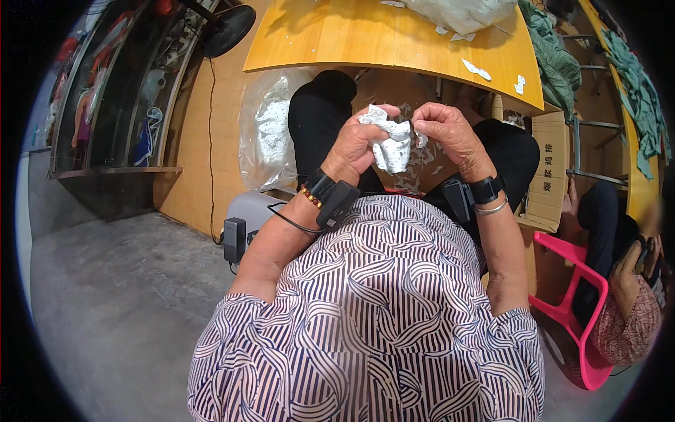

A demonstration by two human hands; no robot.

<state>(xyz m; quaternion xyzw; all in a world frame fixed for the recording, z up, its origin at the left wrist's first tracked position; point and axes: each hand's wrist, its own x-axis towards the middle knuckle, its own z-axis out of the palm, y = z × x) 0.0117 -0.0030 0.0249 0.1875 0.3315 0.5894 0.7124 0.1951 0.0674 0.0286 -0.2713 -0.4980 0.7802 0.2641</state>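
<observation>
A small white piece of fabric with dark dots [392,156] is bunched up above my lap. My left hand [356,144] grips it from the left, with the thumb across its top. At its right edge my right hand [450,132] is closed in a pinch, thumb against forefinger. Something small and dark shows by those fingertips, too small to name. Below the hands, many white scraps [430,169] lie between my knees. To the left, a clear plastic bag [247,151] holds more white dotted fabric [273,130].
Ahead stands a yellow wooden table [394,39] with scraps and a plastic bag [467,13] on it. A cardboard box [550,165] is by my right knee. Farther right, another person sits near a pink plastic chair [590,334]. A black lamp [232,32] overhangs the far left.
</observation>
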